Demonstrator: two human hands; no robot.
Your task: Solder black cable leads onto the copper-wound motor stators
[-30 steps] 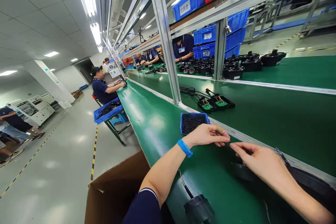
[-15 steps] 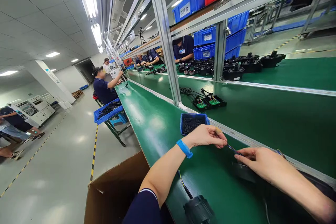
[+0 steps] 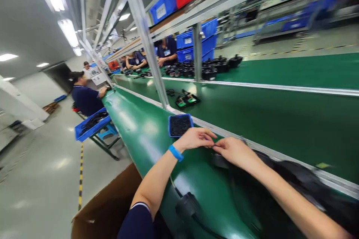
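My left hand (image 3: 197, 138), with a blue band at the wrist, pinches a thin wire. My right hand (image 3: 233, 151) is closed on the wire too, its fingertips almost touching those of the left. The wire is mostly hidden by the fingers and blurred. Under my right hand sits a dark part (image 3: 220, 161), too smeared to name. A blue bin (image 3: 169, 129) full of small, thin black pieces stands just behind my left hand. Nearer to me, a black ribbed round part (image 3: 187, 204) with a cable lies by my left forearm.
Black bulky things (image 3: 300, 179) lie beyond my right forearm. Two opened housings with green circuit boards (image 3: 186, 100) rest past the metal post (image 3: 148, 44). A cardboard box (image 3: 106, 205) stands at the bench's left edge. Co-workers sit further along the green bench (image 3: 126, 106).
The view has swung to the right. My hands have come together, closing the stretch of wire that showed between them. More of the black things at the right now show.
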